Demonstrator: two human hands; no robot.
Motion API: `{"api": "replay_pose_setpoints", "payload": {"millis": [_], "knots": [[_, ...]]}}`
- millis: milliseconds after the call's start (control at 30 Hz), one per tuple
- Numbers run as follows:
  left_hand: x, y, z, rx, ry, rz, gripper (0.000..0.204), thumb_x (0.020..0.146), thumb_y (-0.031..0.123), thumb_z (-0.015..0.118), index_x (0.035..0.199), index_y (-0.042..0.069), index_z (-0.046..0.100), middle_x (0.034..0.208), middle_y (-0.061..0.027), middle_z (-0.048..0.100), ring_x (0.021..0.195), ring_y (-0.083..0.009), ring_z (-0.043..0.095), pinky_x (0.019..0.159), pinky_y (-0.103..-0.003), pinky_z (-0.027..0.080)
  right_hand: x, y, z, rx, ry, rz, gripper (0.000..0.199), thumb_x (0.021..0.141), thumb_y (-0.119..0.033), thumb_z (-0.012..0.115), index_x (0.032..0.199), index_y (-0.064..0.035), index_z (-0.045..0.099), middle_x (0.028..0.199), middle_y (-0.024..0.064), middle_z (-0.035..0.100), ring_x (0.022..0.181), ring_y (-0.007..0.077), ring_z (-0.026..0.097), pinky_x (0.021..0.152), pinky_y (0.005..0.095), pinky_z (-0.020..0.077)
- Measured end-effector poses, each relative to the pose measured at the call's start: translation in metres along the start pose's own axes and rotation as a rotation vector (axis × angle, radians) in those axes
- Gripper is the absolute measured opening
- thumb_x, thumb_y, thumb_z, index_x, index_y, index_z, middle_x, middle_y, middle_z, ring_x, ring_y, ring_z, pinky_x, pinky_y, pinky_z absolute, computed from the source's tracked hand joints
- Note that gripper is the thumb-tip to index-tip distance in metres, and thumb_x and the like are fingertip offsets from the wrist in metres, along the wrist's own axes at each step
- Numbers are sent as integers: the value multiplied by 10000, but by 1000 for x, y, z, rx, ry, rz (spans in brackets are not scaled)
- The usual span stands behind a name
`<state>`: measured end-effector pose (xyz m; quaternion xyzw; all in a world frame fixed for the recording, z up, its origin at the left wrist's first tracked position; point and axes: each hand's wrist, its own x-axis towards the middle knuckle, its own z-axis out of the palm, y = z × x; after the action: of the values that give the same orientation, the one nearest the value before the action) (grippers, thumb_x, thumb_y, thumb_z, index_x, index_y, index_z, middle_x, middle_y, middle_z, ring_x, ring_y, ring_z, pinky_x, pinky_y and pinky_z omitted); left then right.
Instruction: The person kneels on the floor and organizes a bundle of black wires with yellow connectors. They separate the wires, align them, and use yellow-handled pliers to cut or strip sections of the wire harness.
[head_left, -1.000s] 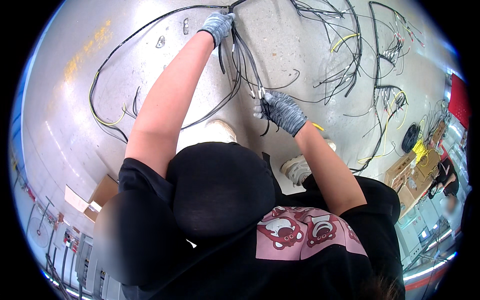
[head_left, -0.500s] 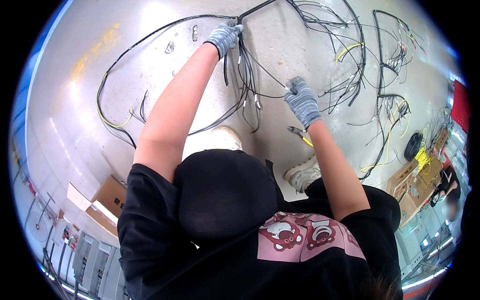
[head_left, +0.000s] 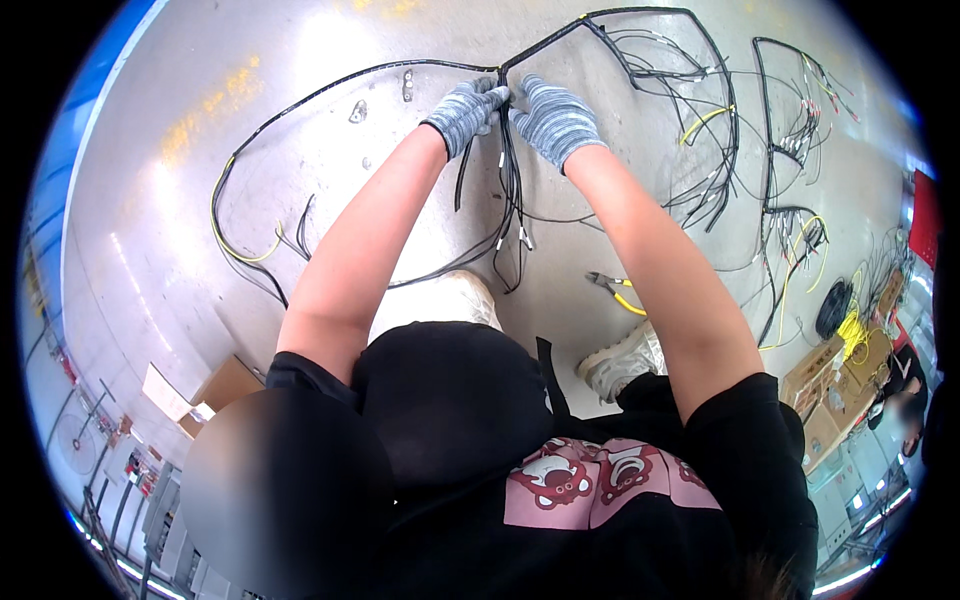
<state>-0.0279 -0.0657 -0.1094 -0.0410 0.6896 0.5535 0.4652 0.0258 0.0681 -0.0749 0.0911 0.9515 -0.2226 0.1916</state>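
A black wire harness (head_left: 440, 62) lies on the floor, and several loose wires (head_left: 512, 185) branch off it toward me. My left hand (head_left: 466, 116), in a grey knit glove, is closed around the branch just below the junction. Against the right side of the same branch is my right hand (head_left: 556, 124), also gloved. Its fingers curl in at the bundle beside my left fingertips. What lies between the two sets of fingertips is partly hidden. Small white labels sit on some of the wires.
Cutting pliers with yellow handles (head_left: 618, 291) lie by my shoe (head_left: 622, 365). A second harness (head_left: 766, 150) is on the floor at the right. Further right are a yellow wire coil (head_left: 853, 335), cardboard boxes (head_left: 822, 405) and another person (head_left: 900, 388). An opened carton (head_left: 222, 388) stands at the left.
My right hand has moved up and left, from a single wire held out to the right, to the bundle beside my left hand. The left hand stays at the junction. The view has shifted slightly.
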Motion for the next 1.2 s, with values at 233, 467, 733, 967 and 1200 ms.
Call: {"api": "replay_pose_setpoints", "payload": {"millis": [233,467,733,967,1200], "knots": [[7,-7,-6,41,-74,-22,222,879,193,527,1058,62,541,687,49,500,526,-34,392,462,-174,342,13,1,-1,-93,-11,-102,184,787,-167,522,936,-82,586,924,146,619,887,318,591,754,416,474],[1,-4,-6,105,-70,-17,246,871,193,538,1093,88,538,735,53,532,551,-29,403,479,-166,351,28,6,-7,-374,19,-370,183,767,-89,526,937,-75,590,948,141,593,900,299,577,770,402,458],[-6,1,-3,147,-60,13,216,878,209,525,1067,111,563,760,60,551,576,-22,408,498,-170,357,44,25,-15,-257,-9,-380,205,777,-79,521,937,-151,627,985,78,585,962,256,563,821,376,452],[-13,-4,6,2,-6,-23,226,871,227,540,1053,97,569,715,60,505,576,-28,416,493,-186,368,11,16,-15,-239,543,-463,184,811,-259,553,919,-130,627,976,83,591,909,255,550,790,334,426],[-12,-16,20,-166,-29,106,264,875,179,525,1106,53,546,852,20,585,701,-59,508,573,-190,417,-23,6,28,1114,-78,292,194,832,-210,569,882,-22,580,754,64,606,685,172,578,621,315,474]]}}
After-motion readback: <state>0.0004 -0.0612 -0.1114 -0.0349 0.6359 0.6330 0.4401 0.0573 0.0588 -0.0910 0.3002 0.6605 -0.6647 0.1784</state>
